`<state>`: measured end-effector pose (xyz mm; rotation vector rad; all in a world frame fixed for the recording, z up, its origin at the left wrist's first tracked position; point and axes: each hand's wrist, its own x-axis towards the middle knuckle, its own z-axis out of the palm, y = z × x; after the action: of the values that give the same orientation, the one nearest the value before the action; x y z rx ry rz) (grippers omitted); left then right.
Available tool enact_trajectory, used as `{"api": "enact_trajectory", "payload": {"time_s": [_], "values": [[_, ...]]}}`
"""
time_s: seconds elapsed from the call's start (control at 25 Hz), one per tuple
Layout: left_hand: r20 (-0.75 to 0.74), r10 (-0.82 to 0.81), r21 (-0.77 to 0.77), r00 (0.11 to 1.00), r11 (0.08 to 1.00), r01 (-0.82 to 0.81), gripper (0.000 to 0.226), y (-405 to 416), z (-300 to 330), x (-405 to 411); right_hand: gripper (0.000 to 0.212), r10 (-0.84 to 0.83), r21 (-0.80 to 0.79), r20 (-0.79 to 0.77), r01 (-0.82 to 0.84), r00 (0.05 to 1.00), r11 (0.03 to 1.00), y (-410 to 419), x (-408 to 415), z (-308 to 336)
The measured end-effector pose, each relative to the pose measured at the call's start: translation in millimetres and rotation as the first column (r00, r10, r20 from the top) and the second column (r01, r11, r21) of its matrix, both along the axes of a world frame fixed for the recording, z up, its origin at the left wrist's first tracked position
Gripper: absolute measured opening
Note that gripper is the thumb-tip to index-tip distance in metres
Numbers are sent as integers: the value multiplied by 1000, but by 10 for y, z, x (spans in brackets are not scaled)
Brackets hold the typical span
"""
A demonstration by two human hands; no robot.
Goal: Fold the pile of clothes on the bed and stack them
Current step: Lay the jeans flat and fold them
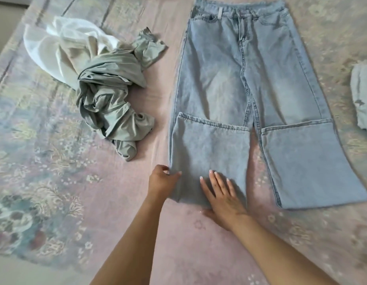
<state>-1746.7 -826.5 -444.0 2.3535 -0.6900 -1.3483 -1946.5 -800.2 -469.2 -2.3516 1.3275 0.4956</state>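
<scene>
Jeans (236, 79), pale denim, legs folded; left hand (161, 179) pinches fold.

Light blue jeans (250, 85) lie flat on the floral bedspread (44, 161), waist at twelve o'clock, both legs folded up. The left hand (163, 179) pinches the left leg's edge; the right hand (223, 194) rests flat on that fold. A crumpled pile (100, 79) sits at ten o'clock, a folded garment (363, 97) at three.
</scene>
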Motion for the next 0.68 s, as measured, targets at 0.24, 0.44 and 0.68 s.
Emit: {"api": "enact_trajectory", "payload": {"time_s": [0.24,0.44,0.68], "values": [[-532,79,-79,843,987,-142,21,-186,547,-62,83,-370,154,460,338,807,928,153,209,288],[-614,-111,-201,781,980,-18,24,-290,879,-471,71,-585,304,670,550,457,778,-137,314,924],[-490,571,304,658,820,-485,43,234,446,-1031,44,-747,498,596,593,295,632,-490,-135,1483]]}}
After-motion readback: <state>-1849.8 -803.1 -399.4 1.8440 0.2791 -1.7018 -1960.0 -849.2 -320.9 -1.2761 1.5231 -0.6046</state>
